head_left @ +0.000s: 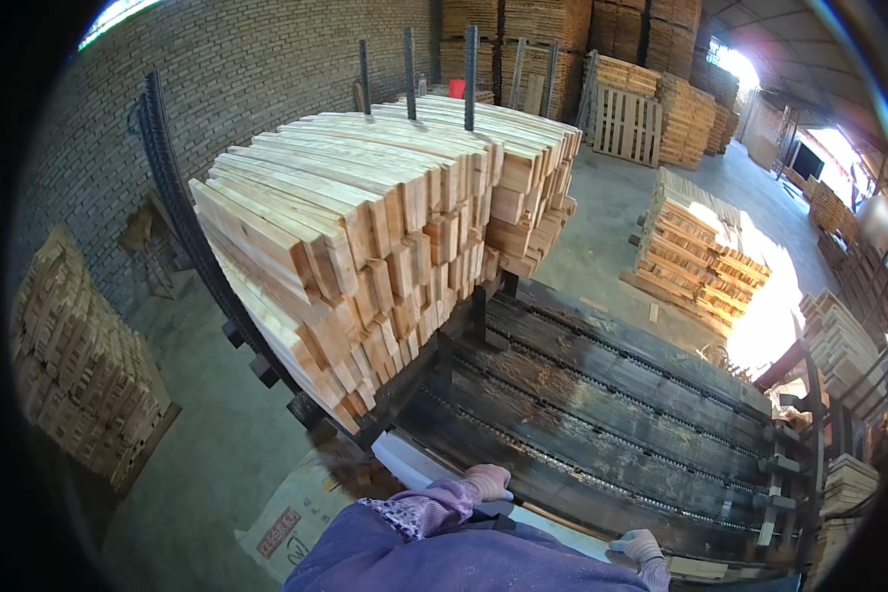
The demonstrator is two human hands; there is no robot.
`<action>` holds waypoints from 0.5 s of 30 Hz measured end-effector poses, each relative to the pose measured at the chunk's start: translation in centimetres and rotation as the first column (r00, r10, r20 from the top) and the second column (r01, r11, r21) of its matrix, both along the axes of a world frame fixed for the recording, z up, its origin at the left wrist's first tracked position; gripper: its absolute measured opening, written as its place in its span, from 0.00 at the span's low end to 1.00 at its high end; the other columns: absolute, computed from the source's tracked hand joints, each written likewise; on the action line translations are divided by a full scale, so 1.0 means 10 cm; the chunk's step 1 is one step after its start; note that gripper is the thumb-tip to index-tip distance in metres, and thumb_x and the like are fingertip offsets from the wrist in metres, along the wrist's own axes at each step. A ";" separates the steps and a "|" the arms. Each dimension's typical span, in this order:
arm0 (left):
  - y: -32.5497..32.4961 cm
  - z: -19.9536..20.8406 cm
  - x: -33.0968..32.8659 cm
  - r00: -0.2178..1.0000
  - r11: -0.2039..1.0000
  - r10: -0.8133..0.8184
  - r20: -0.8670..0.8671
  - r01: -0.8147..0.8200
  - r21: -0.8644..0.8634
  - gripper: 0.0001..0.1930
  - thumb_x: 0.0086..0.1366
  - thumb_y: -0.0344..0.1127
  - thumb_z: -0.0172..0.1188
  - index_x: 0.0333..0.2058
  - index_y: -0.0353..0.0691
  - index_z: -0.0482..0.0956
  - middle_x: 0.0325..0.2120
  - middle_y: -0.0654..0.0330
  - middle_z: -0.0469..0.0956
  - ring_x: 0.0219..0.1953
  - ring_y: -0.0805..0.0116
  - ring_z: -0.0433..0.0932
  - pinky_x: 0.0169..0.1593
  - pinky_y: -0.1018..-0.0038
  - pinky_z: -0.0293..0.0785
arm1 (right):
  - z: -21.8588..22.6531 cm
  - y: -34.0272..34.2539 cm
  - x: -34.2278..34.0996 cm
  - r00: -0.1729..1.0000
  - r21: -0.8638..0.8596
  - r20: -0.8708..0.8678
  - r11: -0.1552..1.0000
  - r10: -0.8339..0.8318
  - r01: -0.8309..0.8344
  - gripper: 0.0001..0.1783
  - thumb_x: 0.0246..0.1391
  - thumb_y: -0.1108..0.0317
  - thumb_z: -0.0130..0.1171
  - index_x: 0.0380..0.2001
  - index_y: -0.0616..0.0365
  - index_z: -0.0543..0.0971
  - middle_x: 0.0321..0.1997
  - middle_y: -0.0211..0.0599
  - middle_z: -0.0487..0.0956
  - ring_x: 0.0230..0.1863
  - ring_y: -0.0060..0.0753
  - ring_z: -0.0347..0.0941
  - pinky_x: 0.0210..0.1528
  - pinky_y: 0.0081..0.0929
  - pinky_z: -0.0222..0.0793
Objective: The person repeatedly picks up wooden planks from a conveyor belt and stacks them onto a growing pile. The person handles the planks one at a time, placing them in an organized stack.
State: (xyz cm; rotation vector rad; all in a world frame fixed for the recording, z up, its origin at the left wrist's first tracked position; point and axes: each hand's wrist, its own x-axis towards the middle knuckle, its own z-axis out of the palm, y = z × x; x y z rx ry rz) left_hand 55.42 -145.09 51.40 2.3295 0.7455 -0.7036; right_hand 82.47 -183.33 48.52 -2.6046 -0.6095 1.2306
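Note:
My left hand point(488, 481), in a pale work glove with bluish fingertips, is at the near edge of a dark machine bed point(602, 414). Its fingers are curled, and what they close on, if anything, is hidden. Farther right along that edge is my right hand point(637, 547), gloved the same way, with its fingers bent and pressed together. Whatever lies under them cannot be made out. A pale strip point(553, 530) runs along the edge between both hands. Beyond my left hand rises a tall stack of wooden boards point(365, 217), held between dark metal uprights point(471, 79).
Chains point(562, 459) run in rows along the machine bed. Stacked wood point(89, 365) stands on the floor at left, another pile point(701, 261) at right. A printed white sack point(291, 523) lies near my left side. A brick wall point(266, 69) and more stacks fill the back.

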 end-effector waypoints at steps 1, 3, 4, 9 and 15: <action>-0.09 0.10 0.11 0.998 1.000 -0.012 -0.062 0.011 -0.004 0.24 0.62 0.57 0.70 0.49 0.47 0.86 0.48 0.54 0.86 0.55 0.53 0.83 0.58 0.57 0.79 | -0.06 -0.15 0.09 0.997 -0.039 0.068 0.999 0.030 -0.027 0.28 0.38 0.46 0.79 0.35 0.59 0.89 0.34 0.43 0.88 0.37 0.38 0.84 0.44 0.34 0.79; -0.20 0.13 0.20 0.994 0.999 0.015 -0.108 -0.011 0.042 0.25 0.61 0.56 0.71 0.51 0.48 0.86 0.50 0.54 0.85 0.56 0.53 0.83 0.58 0.58 0.79 | -0.09 -0.37 0.19 0.976 -0.121 0.186 0.989 0.112 -0.090 0.29 0.36 0.46 0.80 0.36 0.58 0.89 0.36 0.43 0.88 0.39 0.40 0.85 0.46 0.35 0.80; -0.25 0.13 0.23 0.991 0.998 0.030 -0.129 -0.022 0.064 0.25 0.61 0.56 0.71 0.52 0.48 0.86 0.51 0.54 0.85 0.57 0.53 0.82 0.58 0.58 0.79 | -0.11 -0.47 0.23 0.975 -0.157 0.206 0.986 0.086 -0.054 0.28 0.35 0.46 0.80 0.35 0.57 0.89 0.37 0.43 0.88 0.40 0.41 0.85 0.47 0.36 0.80; -0.34 0.20 0.20 0.985 0.989 0.116 -0.127 -0.103 0.104 0.23 0.60 0.53 0.72 0.51 0.49 0.87 0.51 0.54 0.85 0.56 0.54 0.83 0.58 0.58 0.79 | 0.20 -0.41 0.17 0.956 -0.225 0.275 0.974 0.102 -0.040 0.30 0.36 0.42 0.78 0.34 0.56 0.90 0.39 0.45 0.88 0.44 0.46 0.86 0.50 0.38 0.80; -0.43 0.17 0.25 0.971 0.976 0.188 -0.148 -0.167 0.142 0.24 0.59 0.53 0.72 0.50 0.48 0.87 0.50 0.54 0.85 0.55 0.53 0.83 0.58 0.57 0.79 | 0.25 -0.49 0.23 0.950 -0.228 0.240 0.963 0.199 -0.144 0.32 0.39 0.36 0.71 0.36 0.52 0.91 0.42 0.45 0.88 0.47 0.47 0.86 0.52 0.40 0.80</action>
